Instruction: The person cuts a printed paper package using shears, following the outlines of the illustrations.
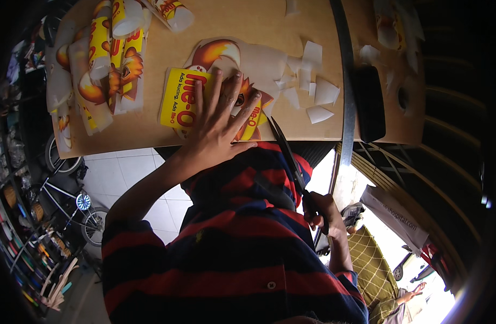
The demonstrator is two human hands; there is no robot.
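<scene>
My left hand (218,121) lies flat with fingers spread on a printed sticker sheet (173,100). The sheet is yellow with red lettering and an orange cartoon animal, and part of it is hidden under the hand. Large black-handled scissors (287,154) are in my right hand (324,209), below the table's front edge. Their long dark blades slant up to the left, the tips close to the right corner of the sheet. A pale, translucent piece of backing (267,65) extends behind the sheet.
Cut white scraps (318,89) are scattered right of the sheet. Curled printed stickers (105,59) pile up at the left. A metal strip (346,81) crosses the brown tabletop (248,21), with a black phone-like object (369,102) beside it. A bicycle (75,202) stands at the lower left.
</scene>
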